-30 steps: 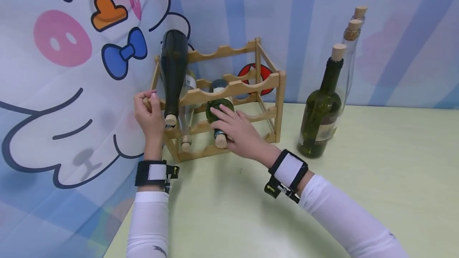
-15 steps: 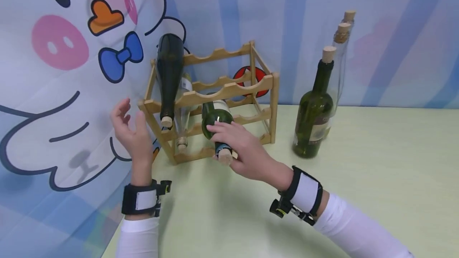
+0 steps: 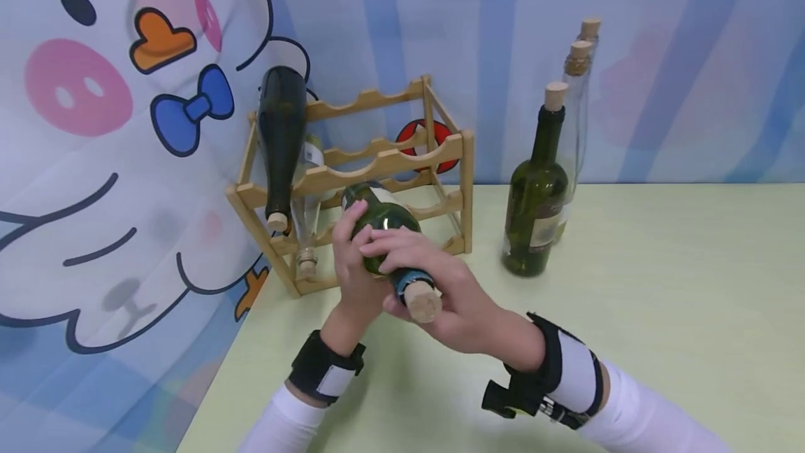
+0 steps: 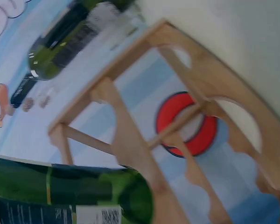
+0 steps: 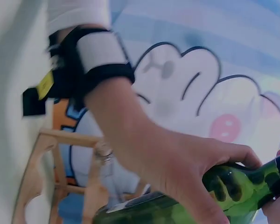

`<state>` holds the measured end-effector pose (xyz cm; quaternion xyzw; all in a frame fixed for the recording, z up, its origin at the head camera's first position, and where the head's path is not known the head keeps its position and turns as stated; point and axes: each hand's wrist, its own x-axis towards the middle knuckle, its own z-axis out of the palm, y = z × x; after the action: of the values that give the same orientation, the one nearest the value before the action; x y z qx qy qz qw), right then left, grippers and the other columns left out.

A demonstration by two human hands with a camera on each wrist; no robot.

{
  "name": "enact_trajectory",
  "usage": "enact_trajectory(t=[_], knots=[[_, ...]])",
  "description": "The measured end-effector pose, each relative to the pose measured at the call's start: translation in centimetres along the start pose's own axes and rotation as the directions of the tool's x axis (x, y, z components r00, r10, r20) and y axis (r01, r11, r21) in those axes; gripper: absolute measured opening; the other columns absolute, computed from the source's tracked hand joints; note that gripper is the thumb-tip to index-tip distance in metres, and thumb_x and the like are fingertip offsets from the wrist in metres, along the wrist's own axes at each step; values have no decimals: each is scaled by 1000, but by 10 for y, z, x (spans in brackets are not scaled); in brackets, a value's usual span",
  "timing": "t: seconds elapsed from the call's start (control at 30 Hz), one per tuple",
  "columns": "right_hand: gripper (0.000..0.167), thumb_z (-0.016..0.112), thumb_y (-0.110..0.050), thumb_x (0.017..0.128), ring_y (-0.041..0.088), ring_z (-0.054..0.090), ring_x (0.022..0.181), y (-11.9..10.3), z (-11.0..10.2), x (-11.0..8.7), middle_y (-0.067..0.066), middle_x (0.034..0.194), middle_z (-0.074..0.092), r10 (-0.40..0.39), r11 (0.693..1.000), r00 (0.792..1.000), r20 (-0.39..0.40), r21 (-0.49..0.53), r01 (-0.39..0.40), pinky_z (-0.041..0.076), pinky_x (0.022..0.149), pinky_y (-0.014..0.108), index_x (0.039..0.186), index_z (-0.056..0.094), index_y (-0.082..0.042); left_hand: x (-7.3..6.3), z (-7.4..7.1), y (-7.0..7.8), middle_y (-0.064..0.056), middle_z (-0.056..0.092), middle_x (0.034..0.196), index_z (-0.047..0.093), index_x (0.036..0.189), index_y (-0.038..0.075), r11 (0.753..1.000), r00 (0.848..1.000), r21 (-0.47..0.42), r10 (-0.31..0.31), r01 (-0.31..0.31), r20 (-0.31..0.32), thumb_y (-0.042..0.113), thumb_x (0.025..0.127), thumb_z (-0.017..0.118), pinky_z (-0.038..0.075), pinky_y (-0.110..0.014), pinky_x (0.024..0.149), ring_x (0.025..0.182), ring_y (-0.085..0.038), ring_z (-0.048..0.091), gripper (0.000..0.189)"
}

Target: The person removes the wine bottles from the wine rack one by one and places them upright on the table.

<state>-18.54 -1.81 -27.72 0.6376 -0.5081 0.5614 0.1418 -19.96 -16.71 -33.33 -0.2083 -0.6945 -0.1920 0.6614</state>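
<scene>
A green wine bottle with a cork points neck-first toward me, its base by the front of the wooden wine rack. My right hand grips its neck near the cork. My left hand holds it from the left at the shoulder; in the right wrist view the left hand curls over the glass. The left wrist view shows the bottle's base end and a barcode label. A dark bottle lies on the rack's top left, with a clear corked bottle below it.
To the rack's right stands a green corked bottle, upright. Close behind it are clear corked bottles, partly hidden. A printed cloth hangs along the left and back of the pale table.
The green bottle has come out of the rack toward me, neck first, in my right hand. My left hand has left the rack's left corner and moved right onto the bottle.
</scene>
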Motion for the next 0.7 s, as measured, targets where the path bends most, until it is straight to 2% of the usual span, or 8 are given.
enact_trajectory(t=[0.1,0.2,0.27,0.33,0.43,0.5,0.6,0.7], knots=[[28,52,-25,87,26,47,114,-13,-7,1,19,106,55,7,997,999,-52,71,-3,30,101,42,97,48,1,9,6,12,-22,44,111,36,106,9,999,996,-11,49,-50,-74,17,80,62,43,-45,88,103,-35,48,38],[29,52,-23,87,23,51,107,-23,-12,4,17,102,56,-47,994,993,-108,95,57,35,97,38,97,46,3,16,10,25,-23,45,108,36,105,9,994,996,-75,70,-74,-53,23,81,61,44,-43,84,99,-34,48,38],[32,52,-24,87,20,53,101,-29,-17,5,15,97,56,-73,995,984,-166,61,84,38,92,34,95,45,6,16,17,34,-23,47,106,36,109,9,983,998,-170,66,-66,-5,28,81,60,45,-41,82,97,-34,49,41],[37,54,-25,86,16,53,96,-32,-23,5,11,94,56,-63,997,970,-234,18,69,40,88,30,93,45,10,17,26,43,-23,48,107,36,114,8,953,996,-300,61,-38,69,32,79,62,45,-40,82,98,-32,50,50],[46,55,-29,84,11,53,90,-33,-40,2,3,90,56,35,998,943,-331,-46,-53,40,84,25,91,44,15,16,42,57,-23,47,115,29,125,6,879,972,-469,30,86,234,28,71,70,44,-38,88,104,-30,50,72],[48,57,-28,83,9,53,86,-33,-53,0,-3,89,54,126,986,914,-386,-50,-158,40,82,23,92,42,17,16,52,67,-23,45,120,24,127,5,833,930,-514,-3,206,367,22,63,76,42,-35,91,108,-28,49,84],[37,56,-19,85,8,53,81,-31,-73,-6,-6,87,53,236,955,862,-449,-56,-291,42,78,20,96,43,13,14,70,79,-20,41,128,18,129,6,778,834,-495,-65,386,548,13,56,80,40,-31,94,113,-25,47,95],[16,53,-8,86,7,52,77,-27,-93,-16,-5,86,52,302,913,811,-500,-94,-398,43,72,17,99,49,0,11,92,90,-16,40,131,18,132,9,749,732,-429,-109,505,672,15,59,79,40,-27,93,115,-22,46,96]])
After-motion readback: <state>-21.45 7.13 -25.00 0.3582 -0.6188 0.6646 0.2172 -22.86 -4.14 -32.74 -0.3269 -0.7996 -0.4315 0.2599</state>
